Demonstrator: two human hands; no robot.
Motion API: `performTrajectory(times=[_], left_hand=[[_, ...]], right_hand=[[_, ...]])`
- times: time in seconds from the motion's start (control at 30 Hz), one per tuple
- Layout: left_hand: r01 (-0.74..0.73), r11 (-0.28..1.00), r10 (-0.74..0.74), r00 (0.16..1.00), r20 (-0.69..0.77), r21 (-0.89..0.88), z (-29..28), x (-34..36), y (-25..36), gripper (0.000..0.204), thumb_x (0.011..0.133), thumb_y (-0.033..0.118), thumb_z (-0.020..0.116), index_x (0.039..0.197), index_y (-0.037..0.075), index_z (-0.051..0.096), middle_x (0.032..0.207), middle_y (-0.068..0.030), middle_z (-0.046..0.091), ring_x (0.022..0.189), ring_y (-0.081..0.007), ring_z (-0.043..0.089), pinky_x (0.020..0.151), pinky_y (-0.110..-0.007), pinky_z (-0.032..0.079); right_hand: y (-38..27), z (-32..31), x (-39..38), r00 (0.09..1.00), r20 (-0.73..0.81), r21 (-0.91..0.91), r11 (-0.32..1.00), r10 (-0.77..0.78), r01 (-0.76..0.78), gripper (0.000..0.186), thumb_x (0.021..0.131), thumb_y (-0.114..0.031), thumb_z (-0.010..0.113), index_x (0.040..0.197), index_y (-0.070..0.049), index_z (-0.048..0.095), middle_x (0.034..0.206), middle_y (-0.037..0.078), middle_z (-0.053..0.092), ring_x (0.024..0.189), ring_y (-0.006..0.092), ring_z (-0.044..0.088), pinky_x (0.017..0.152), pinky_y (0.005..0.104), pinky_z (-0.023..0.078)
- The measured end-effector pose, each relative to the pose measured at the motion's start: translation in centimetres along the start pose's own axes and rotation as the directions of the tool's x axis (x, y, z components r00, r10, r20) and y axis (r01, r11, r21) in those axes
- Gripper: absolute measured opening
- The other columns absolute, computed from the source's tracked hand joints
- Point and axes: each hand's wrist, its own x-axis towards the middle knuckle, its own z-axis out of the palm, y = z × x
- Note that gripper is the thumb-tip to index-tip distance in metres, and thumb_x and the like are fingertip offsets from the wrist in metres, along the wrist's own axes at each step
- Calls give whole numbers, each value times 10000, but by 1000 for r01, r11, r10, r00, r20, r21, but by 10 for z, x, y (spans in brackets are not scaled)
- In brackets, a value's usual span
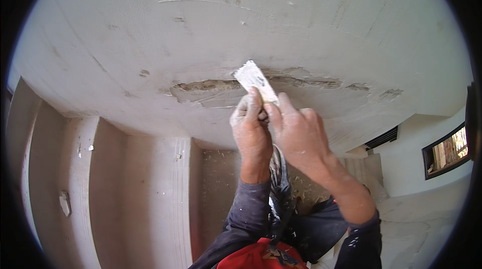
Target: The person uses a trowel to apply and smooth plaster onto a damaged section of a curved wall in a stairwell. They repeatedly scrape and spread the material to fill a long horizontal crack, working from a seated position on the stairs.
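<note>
Head view. Your left hand (251, 128) and right hand (296, 133) are raised side by side to the ceiling (150, 43), and both grips are closed on one tool: a putty knife (255, 79) with a plaster-coated blade. The left grip wraps the handle with the index finger laid up along the back of the blade; the right grip is pinched narrow against the same handle from the right, fingertip just below the blade's lower edge. The handle itself is hidden between your fingers.

The blade projects up and to the left of both grips. Its long axis runs from lower right at your fingers to upper left at its free edge. That free edge sits on the rough crack (221, 87), a grey gouged seam running left to right across the ceiling. The blade therefore crosses the seam at an angle and is not laid along it.

Most of the open seam lies to the left of the blade, with a shorter ragged stretch continuing right. The left hand is the nearer one to the blade.

Below, a plastered wall (150, 188) drops away; a dark window opening (447, 151) shows at far right.
</note>
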Motion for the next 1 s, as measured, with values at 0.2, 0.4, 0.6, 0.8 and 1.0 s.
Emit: performTrajectory(times=[0.2, 0.4, 0.6, 0.8, 1.0], left_hand=[[67, 992, -56, 994, 95, -108, 4, -3, -11, 230, 959, 261, 545, 916, 42, 600, 740, 28, 561, 607, -28, 458, 544, -188, 374], [0, 990, 7, 999, -45, 139, 0, 0, -8, 251, 949, 274, 565, 804, 71, 596, 665, 62, 514, 555, -7, 398, 500, -181, 321], [-34, 985, 41, 999, -36, 171, 2, 2, 2, 264, 935, 295, 585, 807, 65, 597, 666, 53, 515, 550, -15, 408, 492, -186, 325], [-35, 999, 35, 999, 28, 33, 9, 6, -6, 256, 960, 280, 544, 838, 58, 581, 670, 48, 501, 551, -26, 407, 496, -199, 334], [-37, 999, 37, 999, 28, -17, 6, 5, -8, 300, 972, 327, 512, 829, 71, 579, 639, 48, 493, 541, -45, 418, 493, -220, 339]], right_hand=[[2, -11, -4, 998, 16, -107, 993, 59, -56, 240, 950, -243, 489, 855, -24, 509, 510, 187, 544, 511, 406, 582, 469, 483, 450], [7, 7, -2, 996, -48, 120, 990, 80, -74, 267, 954, -239, 476, 845, 0, 524, 528, 226, 541, 529, 428, 571, 497, 503, 443], [-1, 12, -2, 994, -91, -13, 998, 54, -56, 269, 957, -239, 470, 842, 0, 518, 526, 205, 557, 504, 417, 577, 490, 491, 462], [12, -15, 10, 997, 74, 4, 1000, 7, -7, 274, 960, -257, 457, 853, -10, 507, 560, 196, 581, 564, 389, 623, 496, 481, 487], [-5, -22, 10, 991, 122, -35, 998, 48, -44, 292, 959, -251, 437, 903, 22, 526, 675, 243, 614, 645, 421, 632, 574, 490, 513]])
